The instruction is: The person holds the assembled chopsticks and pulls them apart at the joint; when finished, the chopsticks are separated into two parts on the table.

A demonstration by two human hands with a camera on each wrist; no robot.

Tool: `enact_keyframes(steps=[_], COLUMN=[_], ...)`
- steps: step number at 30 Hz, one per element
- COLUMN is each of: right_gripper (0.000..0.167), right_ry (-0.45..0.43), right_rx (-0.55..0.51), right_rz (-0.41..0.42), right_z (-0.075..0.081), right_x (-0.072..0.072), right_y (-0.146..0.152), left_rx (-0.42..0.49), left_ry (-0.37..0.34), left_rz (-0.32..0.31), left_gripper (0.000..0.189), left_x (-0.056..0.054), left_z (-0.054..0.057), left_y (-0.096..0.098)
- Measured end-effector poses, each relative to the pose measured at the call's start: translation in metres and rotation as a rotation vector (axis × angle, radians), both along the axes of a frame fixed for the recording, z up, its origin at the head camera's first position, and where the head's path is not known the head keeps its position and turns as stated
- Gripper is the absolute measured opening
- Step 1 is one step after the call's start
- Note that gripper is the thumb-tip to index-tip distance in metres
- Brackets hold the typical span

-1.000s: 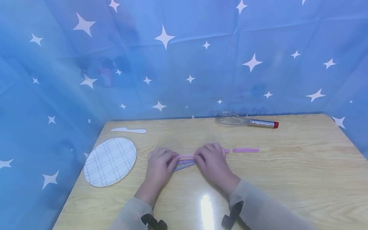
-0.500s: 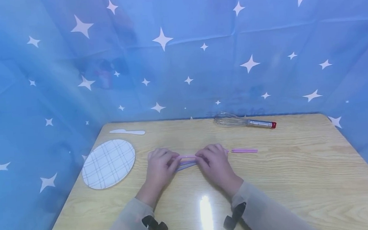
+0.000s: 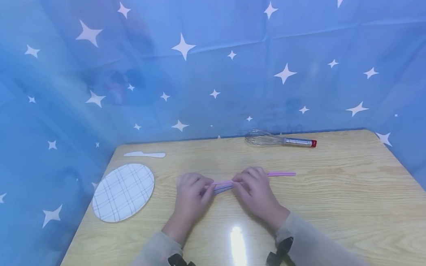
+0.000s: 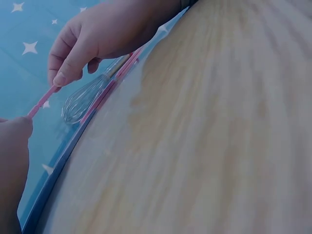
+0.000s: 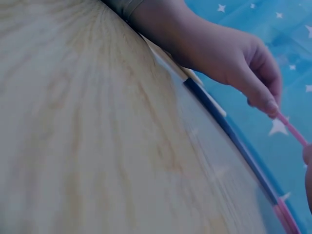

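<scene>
Both hands hold one thin pink straw between them. My left hand pinches its left end between thumb and fingers, and my right hand pinches its right end. In the left wrist view the straw is raised above the table, with the right hand at its far end. The right wrist view shows the left hand gripping the straw from the other side. Under the hands lies a blue straw-like stick. More pink sticks lie right of the right hand, partly hidden by it.
A wire whisk lies at the back right of the wooden table. At the left are a white checked oval plate and a white knife. A blue star-patterned curtain hangs behind and at both sides.
Both hands have shifted slightly right with the pink straw, and the right hand now covers more of the pink sticks beside it. The view has turned a little.
</scene>
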State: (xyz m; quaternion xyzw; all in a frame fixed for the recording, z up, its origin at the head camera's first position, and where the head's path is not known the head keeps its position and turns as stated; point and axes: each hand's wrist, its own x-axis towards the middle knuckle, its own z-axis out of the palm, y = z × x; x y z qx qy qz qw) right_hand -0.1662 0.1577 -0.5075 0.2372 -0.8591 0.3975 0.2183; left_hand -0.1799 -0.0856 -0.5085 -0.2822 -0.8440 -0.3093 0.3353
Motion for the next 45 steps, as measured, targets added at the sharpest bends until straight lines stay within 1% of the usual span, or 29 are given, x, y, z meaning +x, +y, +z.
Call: enact_keyframes(steps=[6,12,17,20,23,27,30,32,34,37,45], right_gripper=[0.014,0.013,0.012,0.013,0.016,0.022,0.024,0.024,0.025,0.024,0.024], right_ry=[0.025,0.105,0.092,0.065,0.075,0.102,0.114,0.113,0.119,0.103,0.049], right_rx=[0.018,0.028,0.030,0.029,0.023,0.028,0.035,0.040,0.047,0.048,0.007], right_rz=[0.006,0.005,-0.008,-0.034,-0.059,-0.084,-0.090,-0.082,-0.075,-0.066,-0.084], right_z=[-0.002,-0.002,0.000,0.000,0.000,0.000,0.001,0.002,0.001,0.000,0.000], right_x=[0.008,0.016,0.024,0.032,0.041,0.056,0.065,0.069,0.070,0.070,0.069], right_y=[0.014,0.029,0.042,0.051,0.059,0.070,0.077,0.081,0.083,0.085,0.083], left_rx=[-0.036,-0.061,-0.081,-0.091,-0.101,-0.093,-0.089,-0.089,-0.093,-0.091,-0.071], left_ry=[0.004,0.011,0.009,0.003,0.010,0.027,0.019,0.001,-0.020,-0.034,-0.031], left_rz=[-0.060,-0.111,-0.137,-0.154,-0.178,-0.227,-0.254,-0.260,-0.259,-0.257,-0.261], left_gripper=[0.008,0.010,0.010,0.009,0.009,0.010,0.009,0.009,0.010,0.010,0.009], left_x=[0.007,0.010,0.012,0.014,0.019,0.027,0.031,0.033,0.034,0.035,0.034], left_z=[0.000,-0.002,0.000,0.000,0.000,0.000,0.001,0.002,0.002,0.003,0.000], left_y=[0.011,0.022,0.031,0.041,0.051,0.064,0.069,0.071,0.071,0.071,0.071])
